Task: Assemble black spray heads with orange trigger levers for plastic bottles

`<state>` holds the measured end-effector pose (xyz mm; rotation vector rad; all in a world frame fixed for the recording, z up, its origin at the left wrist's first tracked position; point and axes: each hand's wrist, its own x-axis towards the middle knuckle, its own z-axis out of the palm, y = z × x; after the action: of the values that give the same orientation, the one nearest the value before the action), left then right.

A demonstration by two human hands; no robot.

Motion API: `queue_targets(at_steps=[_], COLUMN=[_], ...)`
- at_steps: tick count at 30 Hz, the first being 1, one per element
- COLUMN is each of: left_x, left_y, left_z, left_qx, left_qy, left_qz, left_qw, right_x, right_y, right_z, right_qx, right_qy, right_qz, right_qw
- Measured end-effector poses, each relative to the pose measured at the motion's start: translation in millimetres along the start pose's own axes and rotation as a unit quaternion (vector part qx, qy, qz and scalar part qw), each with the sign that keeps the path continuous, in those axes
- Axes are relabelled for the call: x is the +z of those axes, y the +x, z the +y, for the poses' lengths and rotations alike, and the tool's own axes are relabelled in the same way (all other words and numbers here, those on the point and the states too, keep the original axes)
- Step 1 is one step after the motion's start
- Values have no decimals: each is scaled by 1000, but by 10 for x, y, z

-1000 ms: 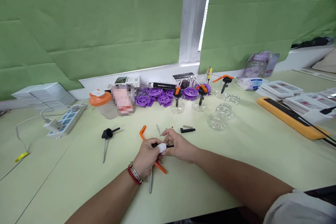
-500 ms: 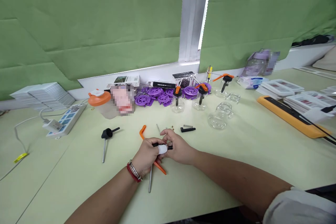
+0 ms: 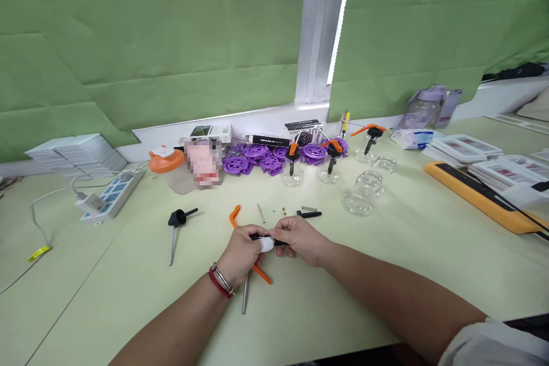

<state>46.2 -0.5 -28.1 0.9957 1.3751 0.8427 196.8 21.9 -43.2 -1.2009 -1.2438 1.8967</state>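
Hands meet near the table's centre — left hand (image 3: 241,253) clenched around a black pump part with metal tube (image 3: 245,296), right hand (image 3: 300,238) pinching its black tip (image 3: 275,241).

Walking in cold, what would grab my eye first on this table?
Most likely the two hands meeting near the front middle: the left hand and right hand grip a small black part between them, with an orange lever poking out beneath. Behind them, a heap of purple plastic wheels lies along the back edge. To its right stand small clear glass jars.
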Motion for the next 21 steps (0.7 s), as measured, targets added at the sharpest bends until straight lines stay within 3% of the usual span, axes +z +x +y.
queue_targets(at_steps=[16, 21], left_x=[19, 16], left_y=[-13, -16], left_z=[15, 18], left_qx=[-17, -23], left_qy=[20, 19], left_qz=[16, 12], left_qw=[1000, 999], right_x=[-38, -118], right_y=[-32, -19], right_z=[-71, -42], right_qx=[-47, -135], right_qy=[-132, -260], right_qz=[-35, -23], right_qw=[990, 956])
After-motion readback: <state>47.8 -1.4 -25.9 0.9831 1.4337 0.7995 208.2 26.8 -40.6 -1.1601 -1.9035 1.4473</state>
